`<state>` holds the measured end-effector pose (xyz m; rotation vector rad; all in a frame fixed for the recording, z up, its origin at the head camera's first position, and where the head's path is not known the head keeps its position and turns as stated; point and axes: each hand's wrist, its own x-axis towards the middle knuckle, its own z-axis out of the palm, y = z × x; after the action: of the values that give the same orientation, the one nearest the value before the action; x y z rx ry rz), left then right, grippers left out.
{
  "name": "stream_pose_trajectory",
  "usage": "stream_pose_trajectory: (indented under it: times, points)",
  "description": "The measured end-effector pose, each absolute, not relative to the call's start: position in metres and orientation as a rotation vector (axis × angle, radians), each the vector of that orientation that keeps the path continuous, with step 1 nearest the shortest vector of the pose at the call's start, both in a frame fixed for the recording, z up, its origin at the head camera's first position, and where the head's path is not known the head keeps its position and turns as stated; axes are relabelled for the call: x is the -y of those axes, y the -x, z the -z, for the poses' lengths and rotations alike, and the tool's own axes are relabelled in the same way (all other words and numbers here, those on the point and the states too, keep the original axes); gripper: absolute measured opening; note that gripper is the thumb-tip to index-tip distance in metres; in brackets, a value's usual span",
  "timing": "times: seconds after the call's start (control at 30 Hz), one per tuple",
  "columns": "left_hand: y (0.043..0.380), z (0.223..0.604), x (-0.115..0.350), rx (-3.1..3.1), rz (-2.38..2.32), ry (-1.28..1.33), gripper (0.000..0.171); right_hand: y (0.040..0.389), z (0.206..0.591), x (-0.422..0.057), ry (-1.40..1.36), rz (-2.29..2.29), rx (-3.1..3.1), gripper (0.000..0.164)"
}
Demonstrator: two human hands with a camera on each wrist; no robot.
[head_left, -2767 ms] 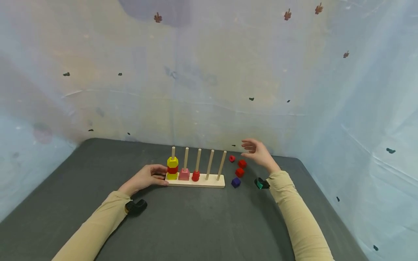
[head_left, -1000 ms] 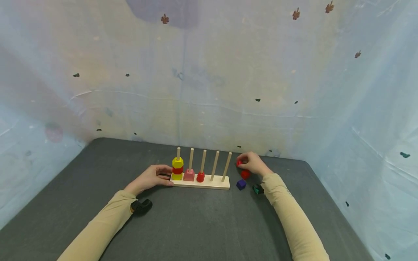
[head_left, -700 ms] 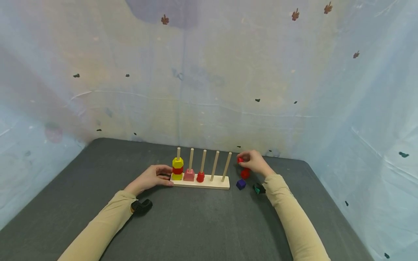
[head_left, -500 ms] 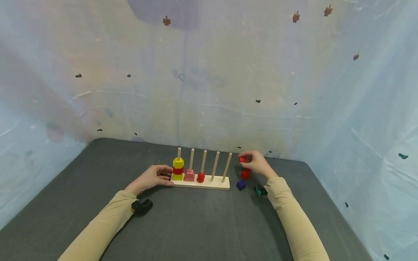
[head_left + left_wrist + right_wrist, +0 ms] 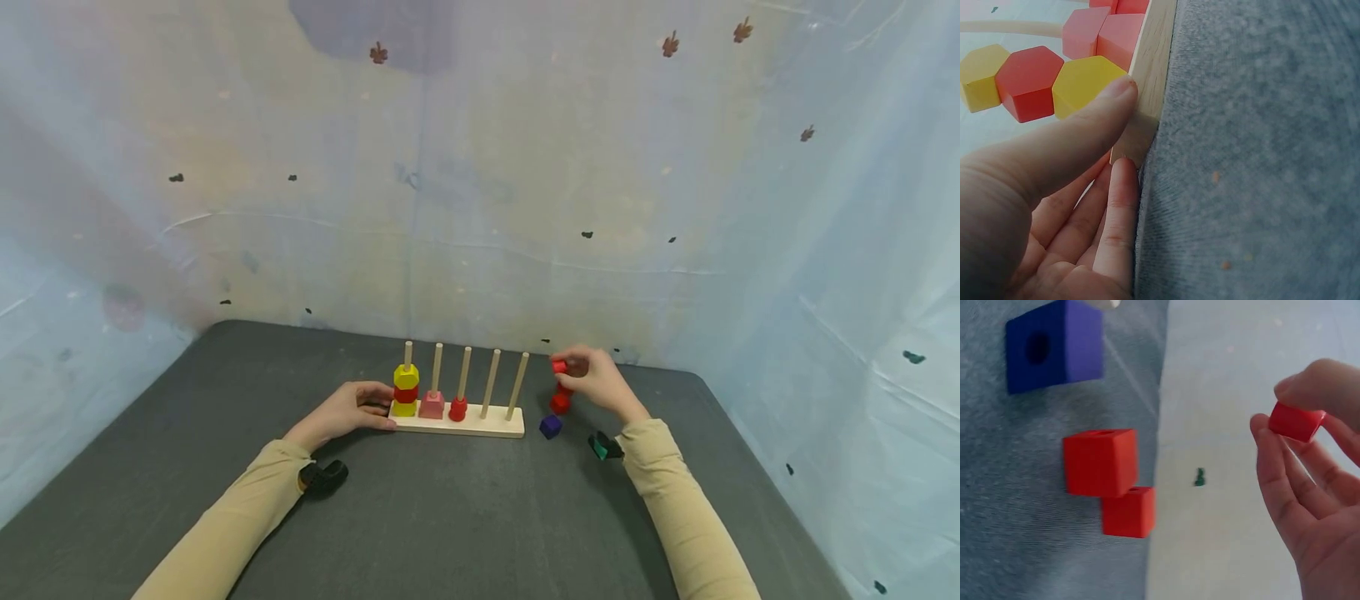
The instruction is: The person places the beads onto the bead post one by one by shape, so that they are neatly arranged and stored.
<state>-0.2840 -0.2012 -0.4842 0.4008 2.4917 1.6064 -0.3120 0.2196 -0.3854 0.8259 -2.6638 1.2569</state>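
Note:
My left hand (image 5: 348, 414) holds the left end of a wooden peg stand (image 5: 487, 425). In the left wrist view its thumb lies along the base near the lower yellow piece (image 5: 1088, 84), and a finger touches the base's end. The leftmost peg carries yellow, red and yellow pieces; a pink block (image 5: 431, 407) and a red piece (image 5: 458, 410) sit on the second and third pegs. The two right pegs are bare. Between thumb and fingertips my right hand (image 5: 600, 382) pinches a small red cylindrical bead (image 5: 1296, 422), raised off the table right of the stand.
Two red blocks, a nearer one (image 5: 1100, 462) and a farther one (image 5: 1130, 512), lie on the dark table (image 5: 450, 517) below my right hand. Closer to the stand is a blue-purple cube (image 5: 551, 427) with a hole. A pale patterned sheet (image 5: 480, 167) hangs behind the table.
My right hand, spread above the blocks at first, came down, pinched the small red bead and lifted it slightly. The left hand stays at the stand's end. The head view has shifted a little.

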Motion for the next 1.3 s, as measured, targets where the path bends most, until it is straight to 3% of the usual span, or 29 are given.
stream_pose_trajectory:
  times: [0.3, 0.47, 0.7, 1.3]
  points:
    - [0.279, 0.478, 0.199, -2.491, -1.604, -0.413, 0.057, 0.318, 0.374, -0.222, -0.838, -1.161, 2.566, 0.030]
    - [0.271, 0.465, 0.194, -2.478, -1.602, -0.441, 0.057, 0.298, 0.344, -0.208, -0.913, -1.203, 2.472, 0.028]
    - [0.289, 0.487, 0.197, -2.494, -1.605, -0.442, 0.056, 0.287, 0.323, -0.186, -1.075, -1.301, 2.282, 0.030]
    - [0.284, 0.487, 0.202, -2.499, -1.600, -0.453, 0.057, 0.266, 0.343, -0.108, -1.151, -1.512, 2.103, 0.033]
